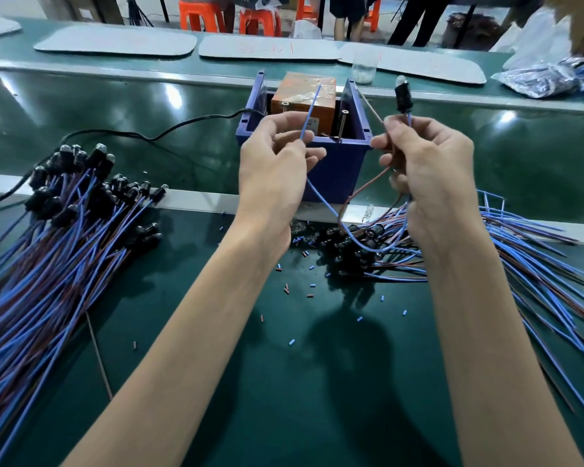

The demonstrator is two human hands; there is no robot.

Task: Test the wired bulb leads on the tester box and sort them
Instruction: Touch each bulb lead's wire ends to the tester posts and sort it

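The job is looking roughly midway. A neat heap of blue-and-brown wired black bulbs is lying at the left, seemingly sorted, while a tangled heap at the right is probably awaiting testing. The left hand is pinching one lead's thin blue wire, its tip rising in front of the blue plastic tester box. The right hand is gripping the wires below a black-socketed clear bulb, holding it upright just beside the box.

Forearms out; L hand, R hand both pinching.
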